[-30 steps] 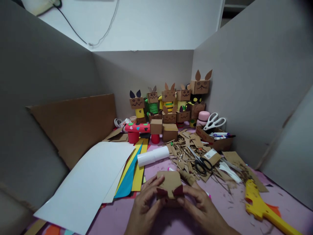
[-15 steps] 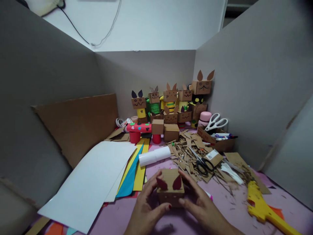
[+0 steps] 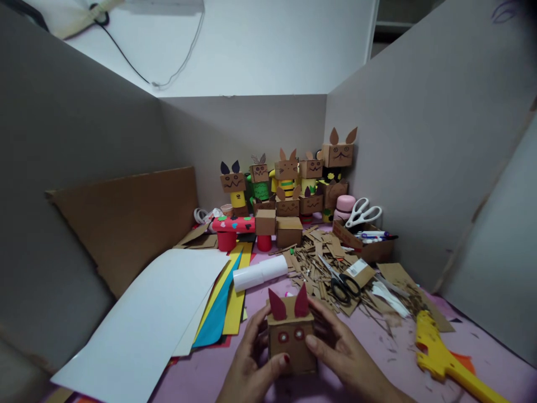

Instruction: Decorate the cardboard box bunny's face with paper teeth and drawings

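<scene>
A small cardboard box head (image 3: 291, 341) with two dark red paper ears and red ringed eyes stands upright on the pink table (image 3: 377, 347), its face turned toward me. My left hand (image 3: 251, 364) grips its left side, thumb on the front. My right hand (image 3: 335, 352) grips its right side, fingers wrapped behind it.
A white paper roll (image 3: 260, 273), coloured sheets (image 3: 226, 296) and a large white sheet (image 3: 142, 319) lie to the left. Black scissors (image 3: 342, 282) rest on cardboard scraps. A yellow glue gun (image 3: 444, 358) lies right. Several cardboard animal figures (image 3: 289, 179) stand at the back.
Both hands have tipped the box head upright, so the ears now point up and the face with red eyes shows toward me.
</scene>
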### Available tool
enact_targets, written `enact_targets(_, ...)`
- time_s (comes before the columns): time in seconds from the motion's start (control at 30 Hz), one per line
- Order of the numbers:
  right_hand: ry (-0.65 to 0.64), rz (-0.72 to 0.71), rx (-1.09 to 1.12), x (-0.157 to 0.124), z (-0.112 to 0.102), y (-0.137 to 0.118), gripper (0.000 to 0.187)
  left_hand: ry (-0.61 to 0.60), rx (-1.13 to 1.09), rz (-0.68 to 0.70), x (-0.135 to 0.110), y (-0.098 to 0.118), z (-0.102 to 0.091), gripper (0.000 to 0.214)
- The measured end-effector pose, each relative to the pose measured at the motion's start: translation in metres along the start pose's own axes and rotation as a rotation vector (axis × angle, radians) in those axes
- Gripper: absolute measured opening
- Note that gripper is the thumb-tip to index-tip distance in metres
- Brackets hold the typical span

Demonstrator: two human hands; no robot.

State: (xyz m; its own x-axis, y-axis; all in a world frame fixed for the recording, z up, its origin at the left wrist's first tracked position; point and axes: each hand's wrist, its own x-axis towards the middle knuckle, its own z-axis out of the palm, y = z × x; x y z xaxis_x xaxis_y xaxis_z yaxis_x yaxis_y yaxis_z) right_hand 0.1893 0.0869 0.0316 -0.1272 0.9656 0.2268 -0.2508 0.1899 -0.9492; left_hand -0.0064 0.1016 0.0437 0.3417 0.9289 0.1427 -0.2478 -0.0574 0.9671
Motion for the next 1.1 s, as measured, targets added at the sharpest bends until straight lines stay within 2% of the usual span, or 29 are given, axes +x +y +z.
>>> enact_targets(0.13,-0.014,0.016,-0.012,-0.001,-0.001,-0.002,0.052,-0.002,0.008,-0.005,-0.001,0.0,0.001,0.067)
enact_targets(0.27,-0.066,0.009,-0.028,-0.001,-0.001,-0.01,0.054,-0.019,0.034,0.001,-0.002,0.0,0.003,0.086)
enact_targets(0.33,-0.046,-0.014,-0.11,0.001,-0.003,-0.014,0.052,-0.014,0.05,-0.011,-0.002,0.0,0.002,0.09)
enact_targets(0.4,0.065,-0.047,-0.305,0.004,-0.01,-0.018,0.049,0.032,0.08,-0.006,-0.001,-0.001,-0.002,0.091)
enact_targets(0.5,0.204,-0.073,-0.794,0.01,-0.021,-0.023,0.039,0.166,0.125,0.029,0.004,0.001,-0.009,0.094)
enact_targets(0.57,0.177,-0.058,-1.045,0.013,-0.027,-0.022,0.029,0.239,0.136,0.035,0.008,0.004,-0.012,0.095)
enact_targets(0.63,0.137,-0.038,-1.155,0.014,-0.029,-0.02,0.02,0.269,0.143,0.052,0.01,0.006,-0.013,0.093)
enact_targets(0.87,0.107,0.01,-1.23,0.012,-0.029,-0.007,0.025,0.21,0.269,0.087,0.01,0.003,-0.01,0.08)
enact_targets(1.0,0.151,0.019,-1.123,0.013,-0.029,-0.008,0.031,0.241,0.288,0.095,0.01,-0.001,-0.014,0.076)
enact_targets(1.1,0.18,0.032,-0.996,0.011,-0.025,-0.009,0.033,0.21,0.315,0.088,0.01,-0.001,-0.015,0.073)
